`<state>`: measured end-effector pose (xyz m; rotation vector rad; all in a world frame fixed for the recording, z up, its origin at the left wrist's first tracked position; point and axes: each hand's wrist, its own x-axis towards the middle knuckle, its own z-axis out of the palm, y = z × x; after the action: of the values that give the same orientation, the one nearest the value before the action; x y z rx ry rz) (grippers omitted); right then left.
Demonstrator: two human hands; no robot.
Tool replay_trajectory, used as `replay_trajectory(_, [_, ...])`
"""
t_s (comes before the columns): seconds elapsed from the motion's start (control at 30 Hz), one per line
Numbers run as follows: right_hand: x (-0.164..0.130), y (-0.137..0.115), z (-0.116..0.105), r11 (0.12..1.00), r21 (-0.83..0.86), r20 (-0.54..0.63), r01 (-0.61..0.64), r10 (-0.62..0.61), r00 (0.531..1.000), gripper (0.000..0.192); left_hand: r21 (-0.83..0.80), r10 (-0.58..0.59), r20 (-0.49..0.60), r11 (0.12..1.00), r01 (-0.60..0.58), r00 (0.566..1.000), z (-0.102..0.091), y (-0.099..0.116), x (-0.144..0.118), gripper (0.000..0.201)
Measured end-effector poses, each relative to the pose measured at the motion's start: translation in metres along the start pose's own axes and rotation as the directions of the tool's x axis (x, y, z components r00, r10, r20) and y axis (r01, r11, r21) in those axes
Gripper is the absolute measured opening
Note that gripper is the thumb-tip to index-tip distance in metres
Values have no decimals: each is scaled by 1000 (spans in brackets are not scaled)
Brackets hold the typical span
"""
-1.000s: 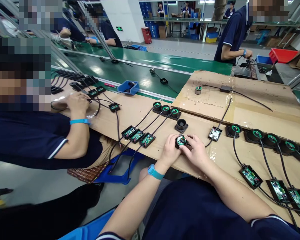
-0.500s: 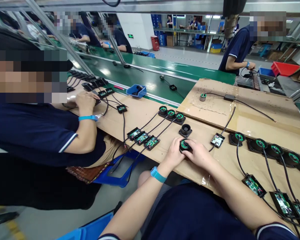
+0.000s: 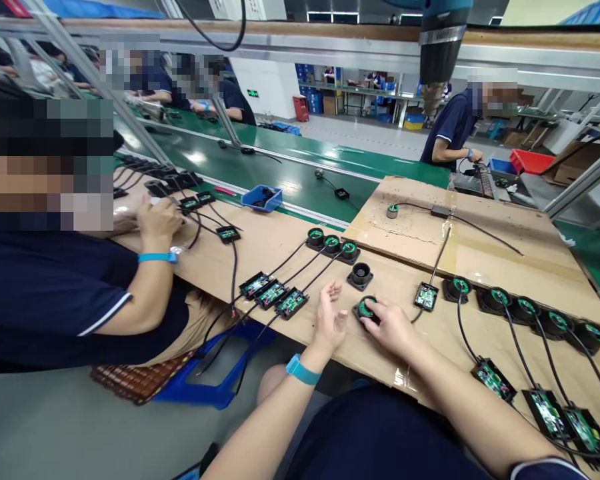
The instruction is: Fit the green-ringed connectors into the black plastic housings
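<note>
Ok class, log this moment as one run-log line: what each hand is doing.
left hand: open, off the part | right hand: resting on round black housing | surface: cardboard-covered bench | beside: empty black housing

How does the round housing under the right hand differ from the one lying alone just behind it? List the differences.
The housing under the right hand shows a green ring inside and is gripped; the lone housing looks black inside and lies untouched. Both are round, black, and rest on the cardboard.
</note>
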<state>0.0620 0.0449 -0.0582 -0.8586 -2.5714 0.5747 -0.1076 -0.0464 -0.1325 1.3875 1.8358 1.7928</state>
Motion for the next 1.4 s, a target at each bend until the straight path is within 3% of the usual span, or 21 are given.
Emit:
replay_trajectory(0.07, [-2,-5,-1,1000,-13,114,0,2,993,37,0,-21,3,1000,21,1000,0,-1,1,92])
replay_trajectory(0.2, [-5,-14,-5,998,-33,29,44,-43,999,44,11,-15,5,1000,14,1000,0,-2,1,90])
replay_trajectory(0.4, [-3,-16,11,990,-140,202,-24,52,978,36,34,-28,51,999,27,998,0,2,1,80])
replay_trajectory(0.53, [0,-17,-10,997,-76,236,8,11,972,38,31,-36,67,999,34,997,-2,2,1,82])
replay_trajectory(0.63, [-3,4,-43,993,-109,255,40,-11,967,43,62,-3,74,998,-2,997,-4,0,-3,83])
replay_trajectory(0.77, [-14,58,-79,897,-442,275,-3,139,951,52,165,66,152,982,-91,986,1,4,-11,84])
replay_trajectory(0.83, [-19,84,-86,807,-590,282,29,173,944,55,228,57,206,968,-105,977,7,10,-14,91])
replay_trajectory(0.9, [-21,103,-85,750,-653,298,106,127,946,53,277,27,246,956,-97,969,15,19,-14,88])
replay_trajectory(1.07, [-3,116,-82,739,-622,390,257,8,921,35,350,-56,325,934,-65,944,19,40,2,44])
replay_trajectory(1.2, [23,96,-103,806,-529,439,264,-6,899,35,365,-39,291,928,-73,956,-15,46,26,41])
replay_trajectory(1.33, [42,49,-123,899,-372,302,231,-118,946,32,472,-17,146,880,-55,989,-80,32,78,40])
replay_trajectory(1.4, [49,17,-116,976,-150,255,160,-118,960,41,556,-51,76,831,0,996,-114,14,114,42])
